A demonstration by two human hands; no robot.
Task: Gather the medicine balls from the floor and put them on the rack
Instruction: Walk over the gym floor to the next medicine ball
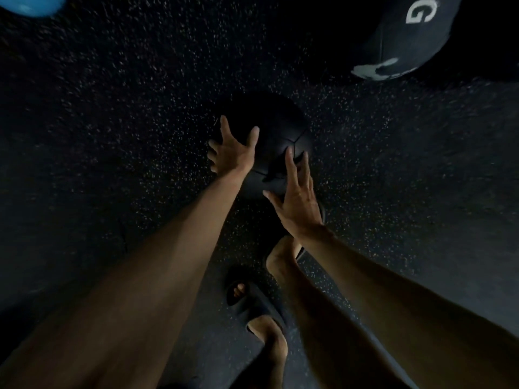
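A black medicine ball [276,127] lies on the dark speckled floor in the middle of the view. My left hand [233,148] rests on its left side with fingers spread. My right hand [297,197] reaches to its near right side, fingers apart, fingertips at the ball's surface. Neither hand has closed around it. A larger black medicine ball with white lettering [404,37] sits at the top right. A blue ball [31,5] shows at the top left corner.
The floor is black rubber with light flecks [112,108]. My two feet in dark sandals [252,301] stand just behind the ball, the right foot [283,256] close beneath my right wrist. No rack is in view.
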